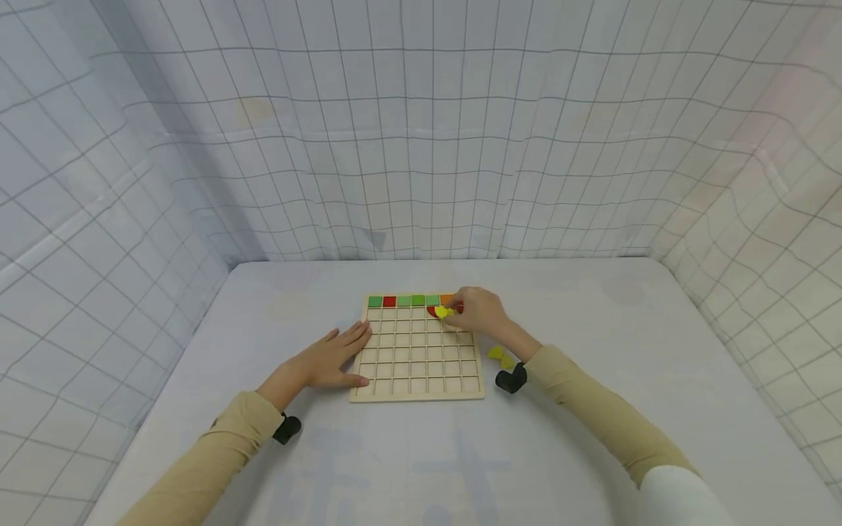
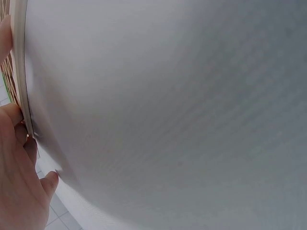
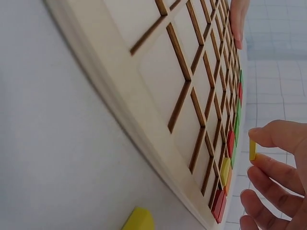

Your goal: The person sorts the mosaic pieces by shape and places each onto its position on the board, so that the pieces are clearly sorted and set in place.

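A pale wooden grid board lies on the table. My right hand is over its far right corner, pinching a small, thin yellow piece between thumb and index finger. The other fingers are loosely curled. Below the pinched piece in the right wrist view, another yellow piece sits in the board, between a red piece and more red at the corner. My left hand is spread against the board's left edge, fingertips and thumb reaching onto the rim.
Colored squares fill the board's far row, among them a red square and an orange square. Right of the board, two loose yellow pieces lie on the white table. White gridded cloth hangs behind and on both sides.
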The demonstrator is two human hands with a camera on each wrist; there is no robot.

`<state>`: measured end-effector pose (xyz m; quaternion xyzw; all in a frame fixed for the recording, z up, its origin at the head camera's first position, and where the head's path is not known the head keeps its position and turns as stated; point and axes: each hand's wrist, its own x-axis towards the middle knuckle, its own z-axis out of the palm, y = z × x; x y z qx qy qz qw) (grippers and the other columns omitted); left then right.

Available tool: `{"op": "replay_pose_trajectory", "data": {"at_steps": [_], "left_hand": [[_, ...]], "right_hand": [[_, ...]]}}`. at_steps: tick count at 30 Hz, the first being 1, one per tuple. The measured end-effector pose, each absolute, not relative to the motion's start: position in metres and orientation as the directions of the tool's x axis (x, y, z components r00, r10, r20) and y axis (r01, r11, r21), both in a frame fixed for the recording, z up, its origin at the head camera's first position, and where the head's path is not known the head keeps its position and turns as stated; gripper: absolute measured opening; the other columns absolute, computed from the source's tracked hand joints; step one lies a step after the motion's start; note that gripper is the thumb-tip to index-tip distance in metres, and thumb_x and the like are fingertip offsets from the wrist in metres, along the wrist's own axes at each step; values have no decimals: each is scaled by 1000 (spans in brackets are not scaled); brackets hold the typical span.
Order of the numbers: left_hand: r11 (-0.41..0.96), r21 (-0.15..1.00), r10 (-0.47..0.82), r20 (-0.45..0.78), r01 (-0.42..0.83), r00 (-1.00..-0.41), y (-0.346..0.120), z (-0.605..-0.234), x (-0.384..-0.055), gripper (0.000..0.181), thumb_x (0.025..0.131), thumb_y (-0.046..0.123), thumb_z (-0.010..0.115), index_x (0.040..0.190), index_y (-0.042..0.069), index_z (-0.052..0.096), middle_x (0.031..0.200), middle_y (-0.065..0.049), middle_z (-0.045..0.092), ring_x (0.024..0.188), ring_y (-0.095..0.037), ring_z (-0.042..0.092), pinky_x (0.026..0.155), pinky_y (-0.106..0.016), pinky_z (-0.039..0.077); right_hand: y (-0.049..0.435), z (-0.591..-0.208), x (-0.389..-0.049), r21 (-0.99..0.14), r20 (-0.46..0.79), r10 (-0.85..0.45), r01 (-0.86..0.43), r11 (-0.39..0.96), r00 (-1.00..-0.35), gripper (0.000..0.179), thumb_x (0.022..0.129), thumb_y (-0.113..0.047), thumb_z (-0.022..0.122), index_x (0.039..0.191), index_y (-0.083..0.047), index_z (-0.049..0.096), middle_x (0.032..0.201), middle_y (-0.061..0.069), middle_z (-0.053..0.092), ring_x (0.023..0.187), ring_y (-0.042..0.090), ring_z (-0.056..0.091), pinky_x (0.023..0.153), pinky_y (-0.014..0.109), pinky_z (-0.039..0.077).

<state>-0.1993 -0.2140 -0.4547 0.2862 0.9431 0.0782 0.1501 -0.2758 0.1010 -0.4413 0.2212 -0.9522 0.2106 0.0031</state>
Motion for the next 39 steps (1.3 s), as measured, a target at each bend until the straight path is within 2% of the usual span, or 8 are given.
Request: {"op": "replay_pose_trajectory", "data": {"at_steps": [5, 8, 21, 39], "left_hand": [[822, 223, 567, -236, 524, -789, -216, -458, -201, 99, 87, 62, 57, 154, 2, 14, 162, -16, 9, 149, -33, 12, 118, -59, 14], [820, 227, 570, -238, 526, -786, -216, -458, -201, 99, 87, 61, 57, 154, 3, 14, 162, -15, 8, 150, -33, 11, 118, -59, 13], [816, 222, 576, -238, 533, -782, -214, -455, -201, 97, 88, 60, 56, 154, 2, 15, 162, -16, 9, 149, -33, 11, 117, -59, 14], [819, 224, 572, -252, 528, -781, -214, -453, -200, 97, 88, 60, 56, 154, 2, 14, 162, -17, 9, 149, -34, 11, 117, -60, 15]], "right_hand": [[91, -443, -282, -370, 108, -447, -454, 811, -888, 26, 81, -34, 75, 97, -14, 76, 98, 0, 74, 81, 13, 65, 62, 22, 50], [86, -444, -285, -361, 127, -477, -488, 794, -870, 25, 82, -35, 75, 96, -15, 77, 99, 1, 74, 85, 15, 67, 62, 24, 53], [67, -443, -294, -403, 80, -476, -465, 788, -876, 29, 82, -34, 76, 102, -14, 77, 100, 1, 74, 85, 15, 68, 61, 22, 51], [57, -451, -298, -368, 43, -483, -463, 806, -875, 26, 83, -31, 74, 101, -13, 76, 95, 1, 74, 80, 14, 67, 61, 23, 51]]}}
